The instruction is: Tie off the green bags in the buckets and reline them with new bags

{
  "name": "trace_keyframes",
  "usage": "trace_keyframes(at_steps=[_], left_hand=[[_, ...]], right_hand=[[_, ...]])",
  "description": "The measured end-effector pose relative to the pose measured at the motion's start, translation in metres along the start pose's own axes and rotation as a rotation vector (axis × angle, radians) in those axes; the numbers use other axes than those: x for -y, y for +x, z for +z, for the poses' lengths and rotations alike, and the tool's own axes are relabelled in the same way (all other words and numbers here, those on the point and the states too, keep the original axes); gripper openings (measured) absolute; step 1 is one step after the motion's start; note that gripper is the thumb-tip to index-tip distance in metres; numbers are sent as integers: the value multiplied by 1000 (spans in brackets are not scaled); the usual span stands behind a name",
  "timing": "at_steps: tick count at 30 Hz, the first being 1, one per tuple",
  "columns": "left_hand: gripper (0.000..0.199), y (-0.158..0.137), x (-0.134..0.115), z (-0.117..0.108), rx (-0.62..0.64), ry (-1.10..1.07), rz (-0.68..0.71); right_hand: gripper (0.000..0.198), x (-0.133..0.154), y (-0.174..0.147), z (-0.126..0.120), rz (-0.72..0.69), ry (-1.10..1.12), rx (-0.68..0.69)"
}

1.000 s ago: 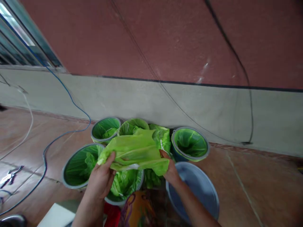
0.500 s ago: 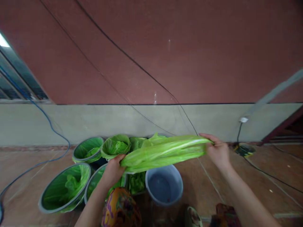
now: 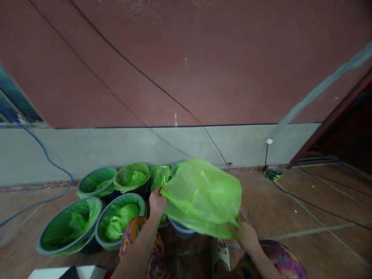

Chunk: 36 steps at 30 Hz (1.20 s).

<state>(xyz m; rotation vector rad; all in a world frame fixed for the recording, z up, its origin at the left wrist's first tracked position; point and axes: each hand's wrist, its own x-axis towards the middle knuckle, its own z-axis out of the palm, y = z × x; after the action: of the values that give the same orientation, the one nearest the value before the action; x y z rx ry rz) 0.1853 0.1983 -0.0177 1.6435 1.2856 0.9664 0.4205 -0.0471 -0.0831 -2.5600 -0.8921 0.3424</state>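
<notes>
A thin green plastic bag point(image 3: 203, 193), puffed out, spans the gap between my two hands. My left hand point(image 3: 157, 203) pinches its left edge. At the lower right corner, my right hand point(image 3: 247, 235) grips the bag. Beneath it a blue-grey bucket point(image 3: 181, 229) is mostly hidden. To the left, a grey-rimmed bucket point(image 3: 100, 228) lined with green plastic holds a bunched green bag point(image 3: 123, 219). Another lined bucket point(image 3: 40, 242) stands farther left.
More lined buckets, such as one point(image 3: 80, 186) at the back left, stand by the wall point(image 3: 130, 145). A blue hose point(image 3: 62, 169) trails on the left. At right, a black cable point(image 3: 316, 213) leaves a small coil point(image 3: 273, 173). A white box point(image 3: 46, 273) sits at bottom left.
The bag, stretched long and flat before, has opened out into a wide puffed shape. My right hand has come down and inward; the view has shifted right.
</notes>
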Motion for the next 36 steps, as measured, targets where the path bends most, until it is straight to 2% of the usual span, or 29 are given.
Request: trace_keyframes(at_steps=[1, 2, 4, 7, 9, 11, 14, 17, 20, 24, 29, 32, 36], left_hand=[[33, -1, 9, 3, 6, 74, -36], [34, -1, 14, 6, 3, 127, -59], [37, -3, 11, 11, 14, 184, -68], [39, -12, -11, 23, 105, 217, -23], [38, -24, -27, 33, 181, 210, 28], [37, -38, -39, 43, 243, 186, 81], [35, -60, -51, 55, 305, 184, 152], [31, -73, -57, 63, 338, 210, 185], [33, -75, -52, 67, 339, 222, 245], [44, -70, -28, 68, 334, 304, 338], [34, -64, 7, 59, 329, 372, 338], [34, -59, 15, 53, 289, 386, 290], [39, -46, 8, 45, 229, 363, 241]], right_hand=[[27, -9, -8, 9, -1, -49, 34], [32, -14, -16, 14, 23, -109, 13], [45, -11, -33, 12, 1, -180, -96], [57, 25, -52, -1, -208, -125, -244], [60, 60, -60, -6, -382, -4, -261], [60, 93, -62, -5, -461, 63, -267], [68, 130, -56, 3, -404, 71, -309], [67, 146, -44, 7, -292, 44, -351], [60, 143, -32, -1, -196, -20, -405], [57, 119, -25, -31, -239, -136, -428], [45, 80, -27, -68, -180, -297, -386], [49, 56, -30, -71, -115, -355, -299], [55, 25, -34, -61, -71, -426, -245]])
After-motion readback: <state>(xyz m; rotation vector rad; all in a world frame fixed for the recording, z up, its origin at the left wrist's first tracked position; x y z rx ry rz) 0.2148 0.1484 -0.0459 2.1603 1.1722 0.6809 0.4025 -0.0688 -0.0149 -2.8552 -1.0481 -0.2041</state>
